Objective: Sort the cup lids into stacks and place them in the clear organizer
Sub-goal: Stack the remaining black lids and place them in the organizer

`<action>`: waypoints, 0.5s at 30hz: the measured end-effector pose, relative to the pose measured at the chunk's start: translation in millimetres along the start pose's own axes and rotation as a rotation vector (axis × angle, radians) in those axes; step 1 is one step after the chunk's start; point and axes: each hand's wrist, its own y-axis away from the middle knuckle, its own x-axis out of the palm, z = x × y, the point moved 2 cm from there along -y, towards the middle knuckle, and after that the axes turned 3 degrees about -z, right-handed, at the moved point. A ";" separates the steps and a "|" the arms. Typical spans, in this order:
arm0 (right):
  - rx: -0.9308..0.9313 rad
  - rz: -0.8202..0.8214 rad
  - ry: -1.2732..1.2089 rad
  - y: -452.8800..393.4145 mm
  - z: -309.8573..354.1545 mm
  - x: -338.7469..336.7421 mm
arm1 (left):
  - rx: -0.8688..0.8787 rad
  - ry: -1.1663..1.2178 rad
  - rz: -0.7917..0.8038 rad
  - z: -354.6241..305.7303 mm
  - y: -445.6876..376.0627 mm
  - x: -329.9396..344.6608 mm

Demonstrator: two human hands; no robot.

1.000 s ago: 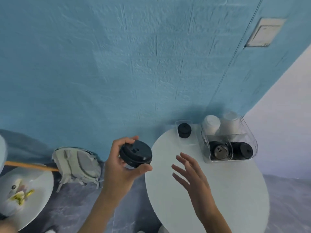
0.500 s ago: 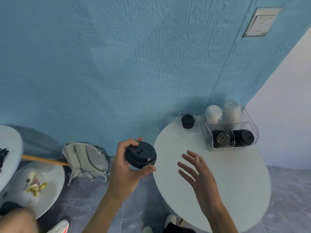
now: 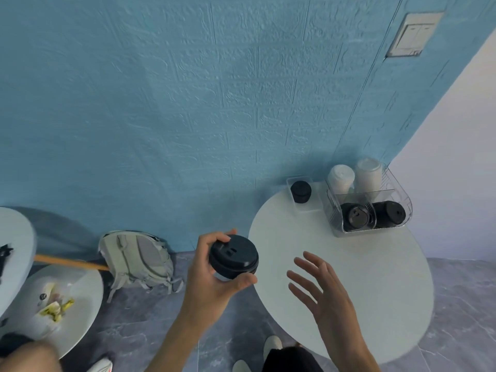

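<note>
I count four black lid stacks (image 3: 233, 257) (image 3: 300, 191) (image 3: 355, 217) (image 3: 390, 214), two white cup stacks (image 3: 341, 179) (image 3: 368, 173), two clear organizers (image 3: 400, 196) (image 3: 308, 208), one backpack (image 3: 137, 260).

A round table (image 3: 375, 304) stands on the right, close to the wall (image 3: 188, 103). At its far edge, on the right, sits an organizer (image 3: 402, 194). Two cups (image 3: 341, 179) stand in its back part, and two stacks of lids (image 3: 357, 217) lie side by side in its front part. Left of the organizer is a small box (image 3: 291, 183) with one more stack (image 3: 301, 191) in it. The left hand (image 3: 212, 275) holds a stack of lids (image 3: 233, 257) just off the left edge of the table. The right hand (image 3: 322, 294) is over the table, near that stack and not touching it. On the floor to the left, a backpack (image 3: 137, 259) leans at the wall, and further left stand two other tables (image 3: 80, 304).
</note>
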 end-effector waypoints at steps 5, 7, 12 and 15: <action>-0.006 -0.040 -0.043 7.0 1.8 -11.2 | -0.008 0.034 0.032 -3.2 -3.1 13.2; -0.007 -0.045 -0.029 8.3 4.1 -12.4 | -0.008 0.051 0.047 -4.5 -5.9 19.9; -0.049 -0.060 -0.006 -1.6 18.3 -20.0 | -0.006 0.072 0.059 -7.4 -14.9 39.8; -0.088 -0.094 0.021 -12.5 25.5 -25.9 | 0.002 0.066 0.080 -8.1 -23.1 49.9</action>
